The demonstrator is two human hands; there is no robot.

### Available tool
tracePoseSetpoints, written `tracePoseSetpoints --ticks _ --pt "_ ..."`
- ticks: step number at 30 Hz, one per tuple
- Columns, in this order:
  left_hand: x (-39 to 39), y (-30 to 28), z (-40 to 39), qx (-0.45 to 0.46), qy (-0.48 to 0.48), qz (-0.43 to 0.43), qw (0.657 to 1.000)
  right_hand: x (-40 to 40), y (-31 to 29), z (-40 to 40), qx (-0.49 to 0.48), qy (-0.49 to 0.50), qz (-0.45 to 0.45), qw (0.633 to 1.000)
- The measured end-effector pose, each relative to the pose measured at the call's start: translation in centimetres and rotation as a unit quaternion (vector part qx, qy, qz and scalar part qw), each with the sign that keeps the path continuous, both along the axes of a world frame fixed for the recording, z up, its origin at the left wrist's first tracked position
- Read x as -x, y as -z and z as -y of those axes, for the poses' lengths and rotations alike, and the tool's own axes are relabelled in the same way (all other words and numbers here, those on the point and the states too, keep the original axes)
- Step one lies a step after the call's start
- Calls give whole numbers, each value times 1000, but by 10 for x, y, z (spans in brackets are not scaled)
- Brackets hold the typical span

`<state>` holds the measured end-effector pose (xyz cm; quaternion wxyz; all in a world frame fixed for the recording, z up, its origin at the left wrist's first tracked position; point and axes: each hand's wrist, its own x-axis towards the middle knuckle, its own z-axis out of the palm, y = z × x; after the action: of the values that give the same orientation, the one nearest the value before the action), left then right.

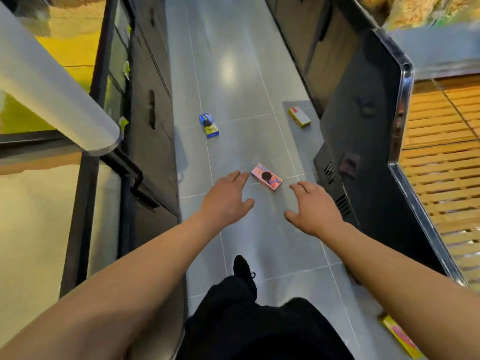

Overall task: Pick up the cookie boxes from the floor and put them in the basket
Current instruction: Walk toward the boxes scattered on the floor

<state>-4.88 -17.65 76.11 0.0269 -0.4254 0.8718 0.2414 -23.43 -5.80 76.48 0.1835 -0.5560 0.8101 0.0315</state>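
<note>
On the grey tiled floor (233,87) of the aisle, pink cookie box (266,177) lying flat just ahead of both hands, blue cookie box (208,125) and yellow cookie box (299,116) farther off, another yellow box (401,336) near the lower right edge; no basket in view. Left hand (226,197) and right hand (314,209) both empty, grip wide, fingers relaxed. Best to crouch low, straddle the pink box across its narrow sides, pinch firmly without crushing the card, then lift level.

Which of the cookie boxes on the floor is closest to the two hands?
The pink box, lying between the left hand and right hand. The blue box and the yellow-and-white box lie farther up the aisle.
</note>
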Motion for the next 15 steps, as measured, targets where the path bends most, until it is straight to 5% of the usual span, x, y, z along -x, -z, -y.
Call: tracePoseSetpoints --ticks 15 --pt "169 41 217 -19 69 27 997 148 58 194 -24 67 75 995"
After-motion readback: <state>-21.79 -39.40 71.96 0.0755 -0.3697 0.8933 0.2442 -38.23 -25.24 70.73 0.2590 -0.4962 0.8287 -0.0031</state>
